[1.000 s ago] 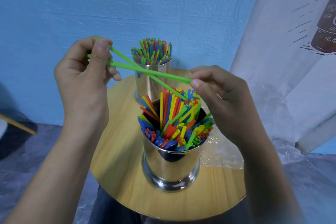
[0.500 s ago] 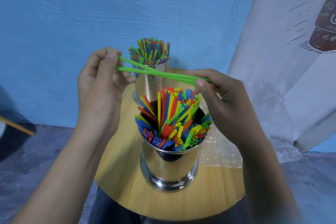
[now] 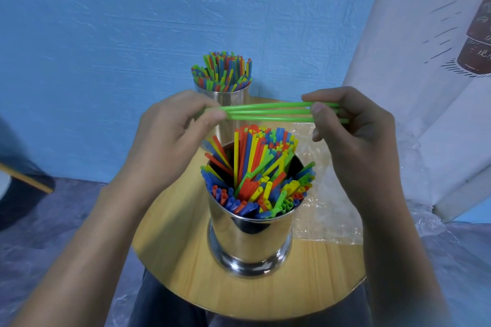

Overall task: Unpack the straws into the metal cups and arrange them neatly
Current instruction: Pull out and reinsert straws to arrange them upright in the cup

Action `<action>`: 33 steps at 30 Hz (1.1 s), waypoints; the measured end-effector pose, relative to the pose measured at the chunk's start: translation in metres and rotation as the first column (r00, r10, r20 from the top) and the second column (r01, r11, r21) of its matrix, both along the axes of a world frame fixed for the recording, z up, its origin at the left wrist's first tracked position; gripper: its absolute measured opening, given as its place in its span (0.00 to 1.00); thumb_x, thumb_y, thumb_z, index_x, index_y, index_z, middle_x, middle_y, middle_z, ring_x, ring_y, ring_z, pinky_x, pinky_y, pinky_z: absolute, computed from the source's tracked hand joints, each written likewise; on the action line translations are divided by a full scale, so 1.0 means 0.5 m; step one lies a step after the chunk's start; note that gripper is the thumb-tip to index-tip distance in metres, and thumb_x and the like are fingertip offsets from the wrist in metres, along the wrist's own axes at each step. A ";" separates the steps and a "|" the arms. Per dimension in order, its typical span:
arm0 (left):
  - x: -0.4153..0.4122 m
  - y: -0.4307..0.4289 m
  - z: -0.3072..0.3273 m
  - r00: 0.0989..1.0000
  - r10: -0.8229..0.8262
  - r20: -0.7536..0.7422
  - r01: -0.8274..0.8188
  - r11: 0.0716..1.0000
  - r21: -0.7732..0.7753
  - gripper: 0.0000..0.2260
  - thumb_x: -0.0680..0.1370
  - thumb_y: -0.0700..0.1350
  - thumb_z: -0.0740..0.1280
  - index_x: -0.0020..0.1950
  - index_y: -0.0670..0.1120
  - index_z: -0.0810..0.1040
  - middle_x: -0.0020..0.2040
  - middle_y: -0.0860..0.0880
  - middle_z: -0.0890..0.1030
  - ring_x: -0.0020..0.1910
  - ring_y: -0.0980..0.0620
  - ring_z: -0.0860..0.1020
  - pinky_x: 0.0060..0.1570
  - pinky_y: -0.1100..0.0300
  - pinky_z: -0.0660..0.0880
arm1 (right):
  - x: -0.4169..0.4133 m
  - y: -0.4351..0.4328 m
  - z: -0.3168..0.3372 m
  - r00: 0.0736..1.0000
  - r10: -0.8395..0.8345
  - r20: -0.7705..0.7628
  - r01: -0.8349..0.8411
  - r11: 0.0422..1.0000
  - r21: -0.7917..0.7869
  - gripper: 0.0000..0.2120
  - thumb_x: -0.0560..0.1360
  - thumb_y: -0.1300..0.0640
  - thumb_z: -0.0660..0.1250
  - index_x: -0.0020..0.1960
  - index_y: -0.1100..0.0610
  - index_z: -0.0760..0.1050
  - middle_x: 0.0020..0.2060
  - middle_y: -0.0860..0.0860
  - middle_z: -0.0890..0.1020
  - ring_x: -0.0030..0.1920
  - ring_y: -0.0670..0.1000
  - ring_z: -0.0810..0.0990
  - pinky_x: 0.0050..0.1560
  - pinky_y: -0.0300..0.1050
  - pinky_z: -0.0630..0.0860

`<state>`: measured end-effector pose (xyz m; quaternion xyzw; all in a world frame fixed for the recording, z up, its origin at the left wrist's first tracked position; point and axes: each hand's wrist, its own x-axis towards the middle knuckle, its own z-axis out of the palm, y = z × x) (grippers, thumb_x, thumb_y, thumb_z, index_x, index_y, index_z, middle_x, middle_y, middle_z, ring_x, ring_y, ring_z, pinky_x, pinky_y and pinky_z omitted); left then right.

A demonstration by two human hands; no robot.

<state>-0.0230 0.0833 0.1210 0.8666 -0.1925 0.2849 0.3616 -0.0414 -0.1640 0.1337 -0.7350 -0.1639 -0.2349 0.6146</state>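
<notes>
Three green straws (image 3: 268, 112) lie level and side by side in the air above the near metal cup (image 3: 249, 241). My left hand (image 3: 170, 141) pinches their left ends and my right hand (image 3: 353, 135) pinches their right ends. The near cup stands on the round wooden table (image 3: 175, 260) and is packed with red, blue, yellow and green straws, some leaning. Behind my left hand stands the far metal cup (image 3: 233, 99), filled with upright mixed-colour straws; its lower part is hidden.
A crumpled clear plastic wrapper (image 3: 324, 210) lies on the table's right side, beside the near cup. A blue wall is close behind the table. A white printed panel (image 3: 425, 87) leans at the right. A dark object (image 3: 24, 188) sits at the left.
The green straws, crossed and slanted before, now lie parallel and level. Both hands have drawn closer together, my left hand coming in toward the cups, and they sit at equal height.
</notes>
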 end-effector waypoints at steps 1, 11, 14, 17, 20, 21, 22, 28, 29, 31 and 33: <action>0.001 0.004 0.000 1.000 -0.019 -0.006 0.019 0.999 0.036 0.13 0.83 0.56 0.62 0.49 0.51 0.83 0.40 0.61 0.78 0.39 0.62 0.73 0.39 0.60 0.66 | 0.000 -0.001 0.001 1.000 0.002 -0.003 -0.002 0.999 0.036 0.08 0.81 0.64 0.67 0.49 0.54 0.82 0.30 0.43 0.79 0.34 0.46 0.76 0.39 0.33 0.72; -0.016 -0.017 0.003 0.991 -0.108 -0.074 0.112 0.993 0.045 0.11 0.80 0.60 0.63 0.46 0.57 0.81 0.42 0.64 0.79 0.47 0.60 0.73 0.46 0.66 0.66 | -0.007 0.024 0.007 0.968 0.240 -0.068 -0.197 0.904 0.380 0.09 0.81 0.54 0.67 0.46 0.50 0.84 0.33 0.49 0.76 0.35 0.49 0.76 0.44 0.44 0.77; -0.016 -0.013 0.002 0.988 -0.117 -0.099 0.121 0.992 0.034 0.11 0.74 0.65 0.68 0.51 0.61 0.80 0.46 0.61 0.79 0.52 0.57 0.75 0.52 0.61 0.68 | -0.004 0.023 0.012 0.995 0.088 -0.037 -0.067 0.919 0.388 0.15 0.83 0.56 0.62 0.41 0.50 0.82 0.30 0.49 0.72 0.32 0.49 0.73 0.39 0.44 0.73; -0.015 -0.003 0.002 0.956 -0.159 -0.245 0.149 0.987 -0.059 0.19 0.70 0.67 0.70 0.57 0.61 0.80 0.52 0.59 0.80 0.59 0.57 0.76 0.57 0.59 0.71 | -0.001 0.009 0.019 0.998 -0.006 -0.057 0.033 0.872 0.488 0.16 0.84 0.59 0.60 0.39 0.53 0.78 0.28 0.48 0.68 0.30 0.49 0.67 0.34 0.44 0.68; -0.011 0.002 0.007 0.905 -0.240 -0.351 0.210 0.970 -0.121 0.18 0.69 0.66 0.71 0.57 0.62 0.82 0.55 0.58 0.82 0.59 0.59 0.78 0.60 0.58 0.72 | 0.001 -0.003 0.019 0.996 -0.039 -0.076 0.073 0.859 0.507 0.17 0.84 0.59 0.59 0.38 0.52 0.77 0.28 0.49 0.65 0.31 0.50 0.64 0.32 0.42 0.66; -0.010 0.000 0.008 0.896 -0.245 -0.370 0.222 0.969 -0.106 0.17 0.69 0.65 0.71 0.56 0.61 0.83 0.54 0.57 0.82 0.58 0.59 0.78 0.60 0.58 0.72 | 0.001 -0.005 0.019 0.996 -0.054 -0.075 0.084 0.863 0.499 0.18 0.84 0.59 0.59 0.38 0.52 0.77 0.27 0.50 0.65 0.31 0.50 0.63 0.32 0.42 0.65; -0.008 -0.002 0.009 0.891 -0.248 -0.380 0.229 0.969 -0.095 0.15 0.70 0.63 0.72 0.54 0.61 0.83 0.54 0.55 0.83 0.57 0.59 0.78 0.59 0.58 0.73 | 0.001 -0.005 0.019 0.995 -0.065 -0.073 0.092 0.867 0.489 0.18 0.84 0.60 0.58 0.37 0.52 0.76 0.28 0.50 0.64 0.31 0.51 0.62 0.31 0.42 0.65; -0.004 -0.011 0.011 0.883 -0.253 -0.395 0.215 0.967 -0.138 0.03 0.76 0.49 0.76 0.45 0.57 0.84 0.45 0.60 0.85 0.47 0.62 0.80 0.53 0.58 0.74 | 0.000 0.002 0.013 0.997 -0.051 -0.058 0.064 0.970 0.236 0.15 0.84 0.61 0.59 0.39 0.54 0.74 0.26 0.47 0.64 0.29 0.49 0.61 0.31 0.48 0.58; -0.005 -0.011 0.011 0.881 -0.254 -0.399 0.213 0.966 -0.144 0.05 0.77 0.46 0.75 0.44 0.57 0.84 0.44 0.61 0.85 0.45 0.62 0.80 0.52 0.57 0.74 | -0.001 0.004 0.012 0.999 -0.025 -0.044 0.032 0.986 0.163 0.14 0.84 0.59 0.60 0.40 0.54 0.75 0.26 0.46 0.64 0.28 0.49 0.61 0.31 0.46 0.58; -0.006 -0.012 0.012 0.879 -0.259 -0.401 0.219 0.965 -0.144 0.05 0.77 0.46 0.75 0.44 0.56 0.84 0.43 0.61 0.85 0.45 0.62 0.79 0.53 0.59 0.74 | 0.002 0.005 0.005 0.998 0.046 -0.040 -0.047 0.999 -0.004 0.12 0.82 0.57 0.62 0.41 0.57 0.77 0.26 0.46 0.65 0.28 0.48 0.63 0.31 0.43 0.61; -0.008 -0.014 0.014 0.867 -0.283 -0.410 0.243 0.959 -0.149 0.02 0.75 0.50 0.76 0.45 0.56 0.84 0.44 0.58 0.85 0.45 0.62 0.78 0.52 0.62 0.73 | 0.004 0.009 -0.003 0.992 0.105 -0.063 -0.116 0.970 -0.214 0.13 0.83 0.55 0.64 0.43 0.60 0.78 0.28 0.49 0.70 0.30 0.45 0.68 0.33 0.42 0.66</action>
